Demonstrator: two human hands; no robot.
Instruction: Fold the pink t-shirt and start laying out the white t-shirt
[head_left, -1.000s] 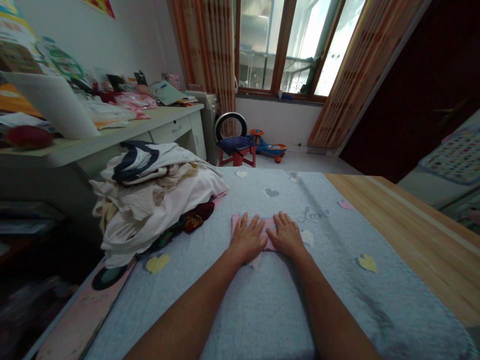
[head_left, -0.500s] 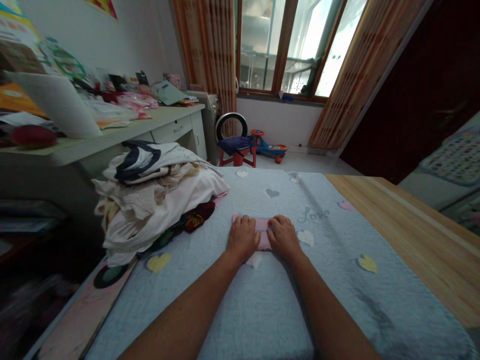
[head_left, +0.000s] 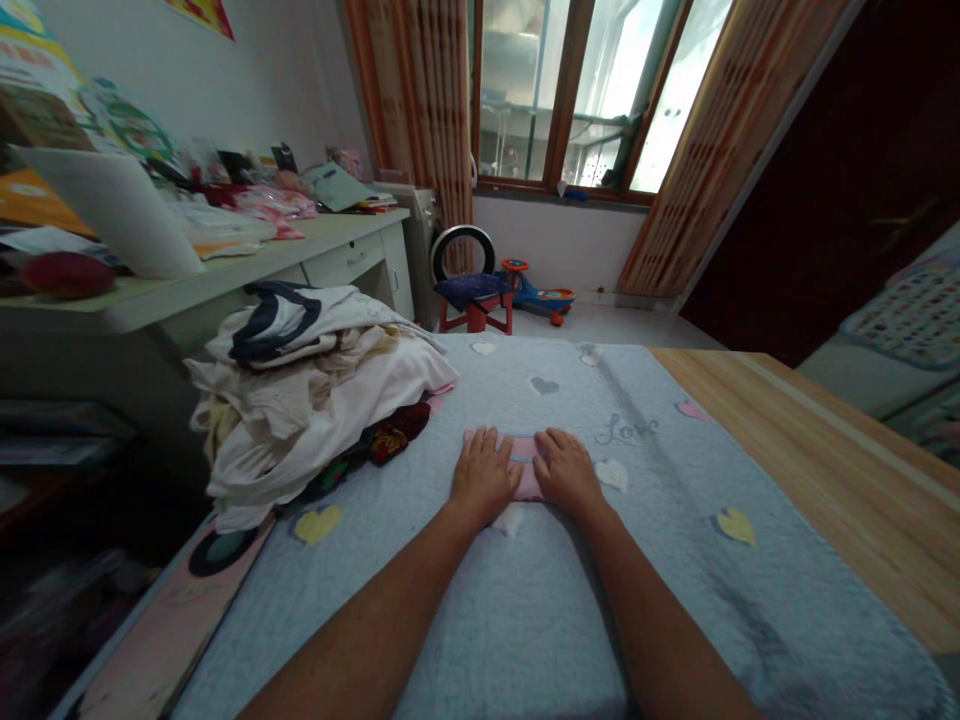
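Note:
A small folded pink cloth (head_left: 528, 484) with a light blue stripe lies flat on the blue blanket (head_left: 525, 620). My left hand (head_left: 484, 475) rests palm down on its left part, fingers stretched forward and a little apart. On the right end lies my right hand (head_left: 568, 470), also palm down, with its fingers extended and the thumb pointing inward. Between the two thumbs the middle of the cloth shows; the parts beneath my palms are hidden.
A heap of clothes (head_left: 322, 400) sits on the blanket's left side, beside a pink board (head_left: 169, 625). Bare wood (head_left: 810, 430) borders the blanket on the right. A cluttered desk (head_left: 330, 255) stands at left, and a red stool (head_left: 475, 318) beyond the far edge.
The fingers of my left hand have straightened and spread slightly on the cloth. My right hand and the cloth stay in nearly the same place.

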